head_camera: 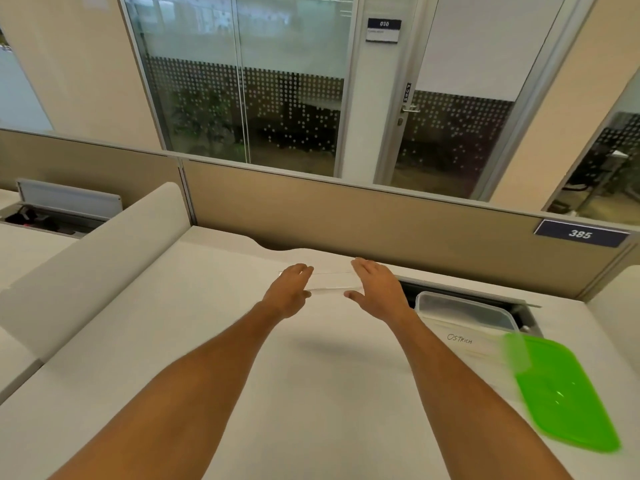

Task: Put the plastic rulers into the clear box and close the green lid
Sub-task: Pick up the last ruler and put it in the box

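Two hands: both are reaching forward over the worktop [242, 341], toward 12 o'clock.
Left hand [289, 289]: lying flat with fingers together, resting at the left end of the rulers; no closed grip is showing.
Right hand [375, 289]: spreading wide, thumb out, covering the right end of the rulers; nothing is being pinched yet.
Plastic rulers [330, 280]: transparent and faint, lying flat on the worktop between the two hands, near the far edge; how many there are I cannot tell.
Clear box [467, 313]: sitting open at about 2 o'clock from the hands, well apart from the rulers, with handwriting on its near side.
Green lid [564, 393]: lying off the box at 4 o'clock, blurred, its upper corner overlapping the box.
Step in hand: judging by the pose, the rulers are being gathered for pickup; none are visibly in the box.
Next move: it is calling for lifting an edge of the flat, slippery strips, then carrying them right toward the open box.
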